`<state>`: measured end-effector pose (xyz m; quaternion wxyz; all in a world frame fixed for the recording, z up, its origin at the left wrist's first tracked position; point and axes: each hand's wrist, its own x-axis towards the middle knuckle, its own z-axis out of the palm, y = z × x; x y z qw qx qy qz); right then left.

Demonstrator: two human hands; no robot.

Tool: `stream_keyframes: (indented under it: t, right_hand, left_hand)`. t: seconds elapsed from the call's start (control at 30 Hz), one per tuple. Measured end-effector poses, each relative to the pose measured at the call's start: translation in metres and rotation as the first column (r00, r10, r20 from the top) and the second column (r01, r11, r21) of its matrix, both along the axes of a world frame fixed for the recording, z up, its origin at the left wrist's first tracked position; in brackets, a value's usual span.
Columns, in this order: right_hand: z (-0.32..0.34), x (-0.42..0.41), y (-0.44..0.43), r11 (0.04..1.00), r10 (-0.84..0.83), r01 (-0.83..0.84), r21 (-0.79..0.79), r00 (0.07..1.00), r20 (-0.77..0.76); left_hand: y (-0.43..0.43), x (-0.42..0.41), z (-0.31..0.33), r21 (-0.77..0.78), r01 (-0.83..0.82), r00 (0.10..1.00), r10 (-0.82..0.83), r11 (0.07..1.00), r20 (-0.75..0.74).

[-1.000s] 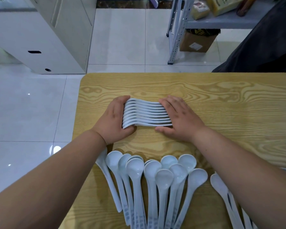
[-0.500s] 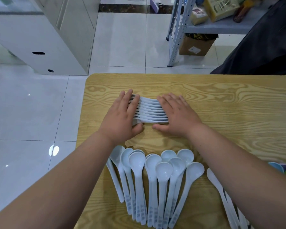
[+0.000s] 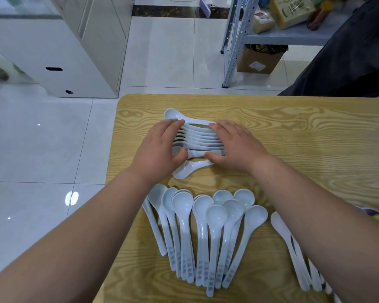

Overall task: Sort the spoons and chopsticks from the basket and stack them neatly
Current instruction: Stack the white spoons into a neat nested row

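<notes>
approx 10 stacked spoons (image 3: pixel 202 138), approx 11 fanned spoons (image 3: pixel 217 215), 3-4 spoons at rt (image 3: pixel 281 228), 1 table (image 3: pixel 315 132)

The room is bright, with soft, even light. A shiny white spot glares on the floor (image 3: pixel 71 198) at eight o'clock, where light bounces off the tiles. Shadows under the spoons (image 3: pixel 214 226) on the table (image 3: pixel 315 138) are faint. The edges bend — the shelf (image 3: pixel 230 47) at one o'clock leans. The left edge at ten o'clock is smeared.
</notes>
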<state>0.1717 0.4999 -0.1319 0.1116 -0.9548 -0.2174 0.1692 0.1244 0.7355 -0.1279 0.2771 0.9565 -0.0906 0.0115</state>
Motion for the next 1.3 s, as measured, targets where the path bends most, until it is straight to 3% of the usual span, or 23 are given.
stream_keyframes:
  t: [0.13, 0.3, 0.47, 0.6, 0.7, 1.0, 1.17, 1.3]
  right_hand:
    - [0.023, -0.049, -0.002, 0.975, -0.102, 0.092, 0.202, 0.994, 0.04]
    - [0.062, -0.15, -0.016, 0.883, -0.144, 0.219, 0.415, 0.968, -0.206]
    - [0.098, -0.236, -0.041, 0.833, -0.136, 0.301, 0.464, 0.924, -0.357]
    - [0.105, -0.271, -0.061, 0.857, -0.05, 0.237, 0.459, 0.923, -0.382]
    - [0.105, -0.287, -0.076, 0.882, 0.037, 0.119, 0.457, 0.948, -0.317]
    - [0.119, -0.297, -0.104, 0.85, 0.03, 0.15, 0.505, 0.943, -0.331]
    - [0.11, -0.292, -0.088, 0.866, -0.019, 0.207, 0.454, 0.923, -0.385]
    - [0.094, -0.284, -0.062, 0.874, -0.119, 0.299, 0.382, 0.895, -0.429]
  left_hand:
    - [-0.006, -0.042, 0.018, -0.161, -0.025, 0.998, 0.015, 0.987, -0.068]
    - [-0.021, -0.134, 0.048, -0.361, -0.017, 0.96, -0.085, 0.933, -0.266]
    - [-0.048, -0.227, 0.077, -0.461, -0.046, 0.914, -0.149, 0.886, -0.378]
    - [-0.082, -0.266, 0.086, -0.521, -0.168, 0.91, -0.072, 0.836, -0.409]
    - [-0.109, -0.282, 0.096, -0.529, -0.18, 0.936, -0.022, 0.829, -0.352]
    - [-0.125, -0.299, 0.118, -0.486, -0.282, 0.942, 0.144, 0.827, -0.303]
    - [-0.088, -0.293, 0.109, -0.452, -0.414, 0.886, 0.237, 0.79, -0.398]
    - [-0.039, -0.276, 0.091, -0.365, -0.444, 0.848, 0.254, 0.818, -0.465]
